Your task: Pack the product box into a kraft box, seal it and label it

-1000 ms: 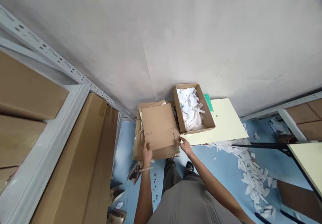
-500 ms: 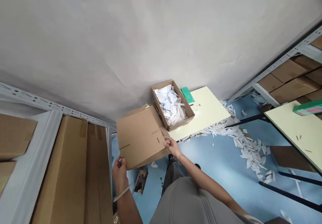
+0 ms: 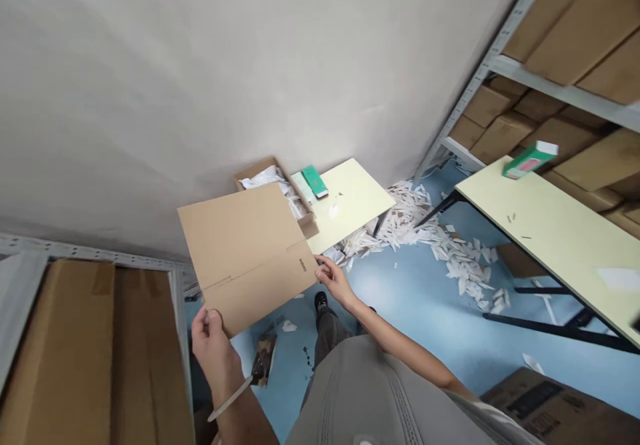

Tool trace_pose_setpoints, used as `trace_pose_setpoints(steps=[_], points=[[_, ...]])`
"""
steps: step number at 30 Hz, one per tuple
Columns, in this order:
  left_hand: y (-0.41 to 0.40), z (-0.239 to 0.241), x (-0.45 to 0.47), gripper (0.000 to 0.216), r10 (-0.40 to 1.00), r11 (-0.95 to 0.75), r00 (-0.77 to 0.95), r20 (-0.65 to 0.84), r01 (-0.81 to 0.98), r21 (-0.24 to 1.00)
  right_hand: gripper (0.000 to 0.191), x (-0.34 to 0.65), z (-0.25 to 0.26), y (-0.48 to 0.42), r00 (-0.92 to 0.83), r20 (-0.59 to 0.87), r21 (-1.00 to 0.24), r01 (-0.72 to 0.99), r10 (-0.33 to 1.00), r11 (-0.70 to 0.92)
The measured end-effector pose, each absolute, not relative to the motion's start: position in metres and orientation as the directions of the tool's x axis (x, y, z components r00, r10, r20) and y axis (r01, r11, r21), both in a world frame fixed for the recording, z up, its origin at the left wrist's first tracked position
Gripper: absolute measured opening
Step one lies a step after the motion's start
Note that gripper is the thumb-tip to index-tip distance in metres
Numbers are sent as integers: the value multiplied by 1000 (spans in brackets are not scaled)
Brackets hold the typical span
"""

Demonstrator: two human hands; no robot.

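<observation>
A flattened brown cardboard box [image 3: 245,251] is lifted in front of me, tilted, with both hands on it. My left hand [image 3: 213,341] grips its lower left corner, and my right hand [image 3: 334,281] pinches its right edge. Behind the sheet, an open cardboard box [image 3: 265,173] filled with white paper scraps sits on a small pale yellow table [image 3: 350,201]; the sheet hides most of that box. A green and white packet [image 3: 315,181] lies on the table beside the box.
White paper scraps [image 3: 440,245] litter the blue floor. A longer pale yellow table [image 3: 555,231] stands at right with a green packet [image 3: 530,159] on it. Metal shelving with cardboard boxes [image 3: 545,105] fills the right; large cartons [image 3: 90,358] fill the left. Another carton [image 3: 550,408] sits at bottom right.
I have lifted the flat cardboard off the stack by the wall and raised it toward me. My view has swung right, bringing the long table and right shelving into sight.
</observation>
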State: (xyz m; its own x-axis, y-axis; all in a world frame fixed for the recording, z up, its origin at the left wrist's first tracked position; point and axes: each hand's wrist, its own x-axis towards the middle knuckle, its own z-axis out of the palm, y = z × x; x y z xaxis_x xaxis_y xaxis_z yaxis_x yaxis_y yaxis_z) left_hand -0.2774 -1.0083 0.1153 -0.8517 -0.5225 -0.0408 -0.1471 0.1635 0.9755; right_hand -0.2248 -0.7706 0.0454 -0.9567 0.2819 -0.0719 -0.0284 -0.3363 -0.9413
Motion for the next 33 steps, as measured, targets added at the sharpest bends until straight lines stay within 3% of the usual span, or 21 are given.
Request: trace_pose_setpoints(steps=[4, 9, 13, 17, 24, 29, 33], points=[[-923, 104, -266, 50, -319, 69, -935, -153, -184, 981, 50, -167, 36, -700, -877, -122, -955, -23, 465, -295], [-802, 96, -262, 51, 84, 96, -984, -160, -152, 984, 52, -96, 26, -618, -684, -170, -962, -43, 710, -271], [-694, 89, -256, 51, 342, 124, -919, -194, -160, 979, 55, -45, 25, -557, -479, -176, -969, -72, 860, -238], [-579, 79, -238, 49, 617, 159, -748, -244, -185, 970, 60, 10, 25, -495, -235, -163, -984, -30, 958, -175], [-379, 73, -160, 50, 901, 225, -314, -301, -255, 940, 68, 114, 35, -404, 205, -201, -977, 33, 958, -212], [-279, 86, -102, 47, 952, 285, -34, -304, -258, 923, 72, 163, 36, -360, 417, -239, -963, 12, 877, -268], [-231, 90, -65, 38, 963, 270, 66, -262, -193, 943, 72, 191, 27, -331, 493, -266, -949, 16, 828, -315]])
